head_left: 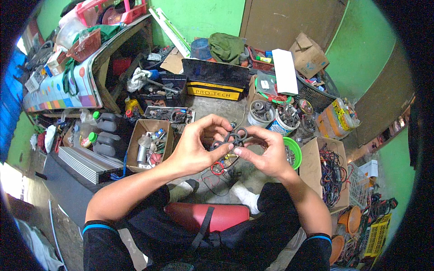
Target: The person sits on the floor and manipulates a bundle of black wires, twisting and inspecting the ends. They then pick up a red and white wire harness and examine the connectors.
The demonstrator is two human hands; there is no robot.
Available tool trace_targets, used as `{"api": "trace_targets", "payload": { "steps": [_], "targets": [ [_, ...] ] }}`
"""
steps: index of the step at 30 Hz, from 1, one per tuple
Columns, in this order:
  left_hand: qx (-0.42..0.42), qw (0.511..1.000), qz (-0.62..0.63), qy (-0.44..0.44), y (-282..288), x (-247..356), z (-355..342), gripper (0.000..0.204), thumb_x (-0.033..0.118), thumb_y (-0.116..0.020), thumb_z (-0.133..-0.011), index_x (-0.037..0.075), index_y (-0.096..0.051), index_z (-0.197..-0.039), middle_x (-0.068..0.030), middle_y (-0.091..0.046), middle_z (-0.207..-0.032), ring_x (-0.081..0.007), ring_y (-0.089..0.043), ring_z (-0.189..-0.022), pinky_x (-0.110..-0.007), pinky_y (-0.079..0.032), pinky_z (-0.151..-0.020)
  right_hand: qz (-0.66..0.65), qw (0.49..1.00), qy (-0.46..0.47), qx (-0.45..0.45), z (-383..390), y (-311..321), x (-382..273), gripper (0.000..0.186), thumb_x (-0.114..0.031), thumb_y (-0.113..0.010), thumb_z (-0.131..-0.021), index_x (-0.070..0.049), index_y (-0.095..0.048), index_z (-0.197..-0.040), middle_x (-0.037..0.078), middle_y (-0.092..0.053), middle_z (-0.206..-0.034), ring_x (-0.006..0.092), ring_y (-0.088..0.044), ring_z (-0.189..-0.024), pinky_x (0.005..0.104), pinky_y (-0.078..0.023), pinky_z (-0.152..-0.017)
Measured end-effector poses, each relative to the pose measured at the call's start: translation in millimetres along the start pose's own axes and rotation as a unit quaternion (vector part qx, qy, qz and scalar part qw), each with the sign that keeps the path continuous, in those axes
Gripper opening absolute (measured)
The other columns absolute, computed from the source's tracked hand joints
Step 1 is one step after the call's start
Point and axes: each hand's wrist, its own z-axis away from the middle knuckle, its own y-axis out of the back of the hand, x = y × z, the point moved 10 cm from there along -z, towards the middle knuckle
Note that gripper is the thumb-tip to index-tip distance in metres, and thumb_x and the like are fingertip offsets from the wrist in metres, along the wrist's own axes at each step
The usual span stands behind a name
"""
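- Being held up: a tangled, looped, dark-grey cord [234,137].
- Fingers of the left hand [195,142] and right hand [267,152] are being clamped onto it.

The dk., thin looped cord [239,135] looks rubbery, smooth & low-sheen. The red, rounded padded bolster [185,216] is smooth vinyl-like sheet w/ soft gloss; the blk., flat strap [202,230] over it is matt woven cloth. At L, the silver, ribbed flat stack [83,163] appears metal, satin. The dk.-grey, squarish jug [110,123] is smooth plastic, semi-gloss. The brown, open-topped box [134,143] is matt cardboard. The lime-green, round tub [298,152] is glossy plastic. The olive, crumpled fabric [226,47] is matt cloth. The grey floor [205,108] is rough, concrete-like.
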Motion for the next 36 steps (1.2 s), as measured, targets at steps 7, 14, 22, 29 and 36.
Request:
{"api": "trace_targets", "payload": {
  "steps": [7,14,22,29,36],
  "targets": [
    [0.031,0.999,-0.032,-0.015,2.7,6.7,-0.2,0.032,-0.002,-0.074,-0.075,0.001,-0.055,-0.1,-0.0037,-0.061,-0.093,-0.0087,-0.059,-0.082,-0.025,-0.05,-0.075,0.007,1.0,-0.003,-0.005,-1.3,1.2,6.1,0.025,-0.012,-0.073,-0.079,0.001,-0.066,-0.099,0.008,-0.066,-0.09,0.0136,-0.062,-0.083,0.0272,-0.049,-0.072],
    [-0.008,0.99,0.133,0.035,-2.3,-8.9,-4.0,0.031,-0.001,-0.074,-0.077,0.001,-0.055,-0.101,-0.0064,-0.06,-0.095,-0.0119,-0.06,-0.086,-0.028,-0.052,-0.078,-0.009,1.0,-0.021,-0.011,-4.0,2.4,17.7,0.013,-0.003,-0.056,-0.091,0.004,-0.064,-0.099,0.006,-0.063,-0.089,0.0116,-0.06,-0.075,0.0259,-0.049,-0.067],
    [-0.025,0.99,0.131,0.041,1.1,-16.9,-7.8,0.036,-0.002,-0.073,-0.076,-0.001,-0.054,-0.107,-0.0073,-0.061,-0.097,-0.0138,-0.061,-0.09,-0.028,-0.052,-0.081,-0.002,1.0,-0.017,0.023,-3.1,7.4,16.6,0.015,-0.003,-0.056,-0.089,0.004,-0.064,-0.099,0.007,-0.062,-0.083,0.0125,-0.061,-0.074,0.0259,-0.049,-0.066],
    [-0.036,0.946,0.278,0.165,-4.4,-31.0,-3.9,0.033,0.003,-0.068,-0.082,-0.001,-0.053,-0.111,-0.0065,-0.063,-0.097,-0.0144,-0.062,-0.089,-0.03,-0.057,-0.07,-0.007,0.995,-0.088,0.037,0.9,9.2,25.6,0.014,-0.006,-0.061,-0.088,0.002,-0.065,-0.099,0.005,-0.062,-0.083,0.0099,-0.06,-0.079,0.024,-0.05,-0.066],
    [-0.017,0.968,0.191,0.163,2.9,-40.6,-7.2,0.03,0.011,-0.06,-0.091,-0.002,-0.055,-0.117,-0.01,-0.066,-0.097,-0.016,-0.065,-0.08,-0.031,-0.059,-0.067,-0.113,0.991,-0.072,-0.025,2.8,-0.6,9.5,0.026,-0.01,-0.063,-0.089,0.001,-0.062,-0.112,0.006,-0.06,-0.098,0.0116,-0.06,-0.087,0.0234,-0.052,-0.068]
  ]
}}
